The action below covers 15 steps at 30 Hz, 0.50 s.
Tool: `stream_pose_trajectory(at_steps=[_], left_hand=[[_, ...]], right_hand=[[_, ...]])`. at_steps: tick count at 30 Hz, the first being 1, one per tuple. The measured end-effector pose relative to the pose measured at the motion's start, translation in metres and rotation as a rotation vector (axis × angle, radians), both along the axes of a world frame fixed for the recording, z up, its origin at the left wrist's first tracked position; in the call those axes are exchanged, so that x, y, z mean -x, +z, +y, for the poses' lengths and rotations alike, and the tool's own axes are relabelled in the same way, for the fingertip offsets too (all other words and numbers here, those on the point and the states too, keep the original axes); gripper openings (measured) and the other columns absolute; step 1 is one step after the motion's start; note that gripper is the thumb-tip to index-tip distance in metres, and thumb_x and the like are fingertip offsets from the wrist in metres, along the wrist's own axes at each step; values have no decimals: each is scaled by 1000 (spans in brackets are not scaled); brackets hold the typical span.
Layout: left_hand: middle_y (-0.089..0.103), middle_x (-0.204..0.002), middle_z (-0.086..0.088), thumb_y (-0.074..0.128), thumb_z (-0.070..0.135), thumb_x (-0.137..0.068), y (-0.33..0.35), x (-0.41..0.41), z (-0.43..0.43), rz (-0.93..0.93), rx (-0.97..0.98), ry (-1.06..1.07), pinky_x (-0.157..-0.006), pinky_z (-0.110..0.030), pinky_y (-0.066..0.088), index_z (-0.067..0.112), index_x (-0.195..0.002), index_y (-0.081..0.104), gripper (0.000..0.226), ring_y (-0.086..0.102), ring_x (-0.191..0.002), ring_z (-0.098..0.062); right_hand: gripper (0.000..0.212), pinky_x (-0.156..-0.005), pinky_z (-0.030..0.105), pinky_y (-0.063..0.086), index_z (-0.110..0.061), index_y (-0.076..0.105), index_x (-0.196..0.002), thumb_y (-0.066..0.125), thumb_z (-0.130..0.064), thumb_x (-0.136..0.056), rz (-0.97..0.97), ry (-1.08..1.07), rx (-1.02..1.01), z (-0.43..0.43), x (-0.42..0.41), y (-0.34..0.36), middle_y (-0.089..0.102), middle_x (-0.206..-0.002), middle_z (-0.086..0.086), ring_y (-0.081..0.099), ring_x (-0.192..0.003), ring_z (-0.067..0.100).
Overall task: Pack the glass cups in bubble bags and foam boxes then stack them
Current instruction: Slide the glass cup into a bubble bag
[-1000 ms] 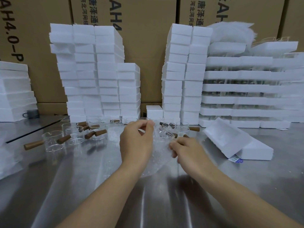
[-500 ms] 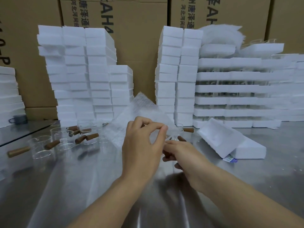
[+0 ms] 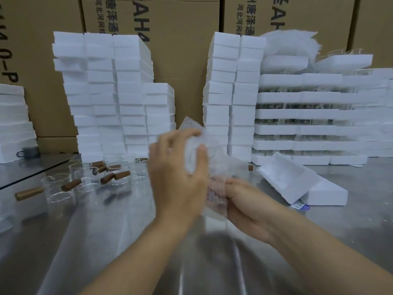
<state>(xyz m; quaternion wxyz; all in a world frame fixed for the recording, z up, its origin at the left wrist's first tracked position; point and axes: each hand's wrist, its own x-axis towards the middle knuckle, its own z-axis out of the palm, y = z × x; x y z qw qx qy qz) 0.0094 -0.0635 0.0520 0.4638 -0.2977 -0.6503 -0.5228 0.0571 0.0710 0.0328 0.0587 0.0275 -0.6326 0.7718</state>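
1. The left hand is up off the metal tabletop. Its grip is clenched round the upper part of a bubble bag, thumb on the near side and fingers curled over the far side.
2. The right hand sits just below and to the right, its grip pinching the lower part of the same bag. The two hands are close together.
3. The bag is held in the air between both hands, in the middle of my view. It is blurred. Something clear and rounded bulges under the left fingers and a brownish patch shows through near the right hand, but I cannot tell for certain that it is a cup.
4. Loose glass cups stand in a cluster on the tabletop left of the hands, each with a brown wooden handle sticking out sideways.
5. To the right an open foam box lies tilted, leaning on a closed foam box.
6. Behind the hands rise two tall foam box stacks — one on the left, one in the middle. Wide layered foam trays fill the right side, with glassware between the layers.
7. Cardboard cartons form the backdrop.
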Motion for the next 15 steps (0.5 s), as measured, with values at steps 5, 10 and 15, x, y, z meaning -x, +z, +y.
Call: stream_pose_trajectory(at_steps=[5,10,15], left_hand=[[56,-137,16,68,34,-95,13,26,-31,-529,-149,-268,-113,-43,43,44,-135,59,43,55,-124,-3],[77,-109,15,72,33,-97,8,36,-29,-795,-109,-561,-69,-14,51,44,-137,63,43,72,-93,4],[81,-113,1,72,43,-88,4,38,-24,-851,-59,-762,-72,-36,57,35,-117,77,30,79,-101,-22]], right_hand=[[28,-111,47,51,-8,73,-127,64,-6,-100,5,29,-60,-2,-2,-1,73,-129,14,69,-123,30],[23,-102,42,58,-16,78,-120,68,-14,-99,72,27,-87,1,-8,4,74,-126,12,71,-116,27],[24,-92,34,62,-16,74,-119,65,-6,-100,99,-19,-121,1,-13,6,73,-129,14,75,-107,22]])
